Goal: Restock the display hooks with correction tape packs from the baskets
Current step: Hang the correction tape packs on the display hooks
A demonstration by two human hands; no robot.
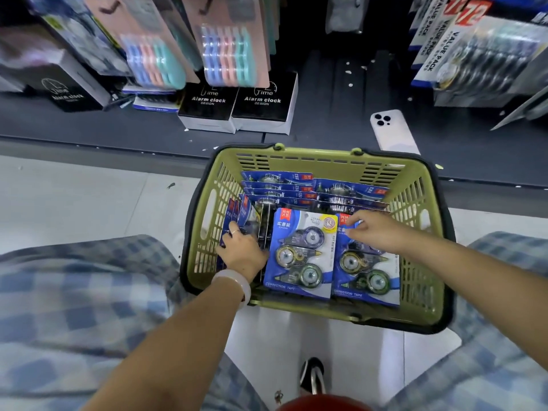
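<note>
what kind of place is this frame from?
Most likely a stationery or general-goods shop aisle: blister packs hanging on display, boxed alarm clocks on a dark low shelf, and a green plastic shopping basket of blue correction tape packs on the floor.

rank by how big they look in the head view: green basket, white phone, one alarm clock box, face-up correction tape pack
1. green basket
2. face-up correction tape pack
3. alarm clock box and white phone: alike, and farther away, so unranked

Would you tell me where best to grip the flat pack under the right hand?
Probably its red-labelled top edge, from above: the right-hand pack lies face up, and the right hand already reaches there, where the card is thin.
</note>
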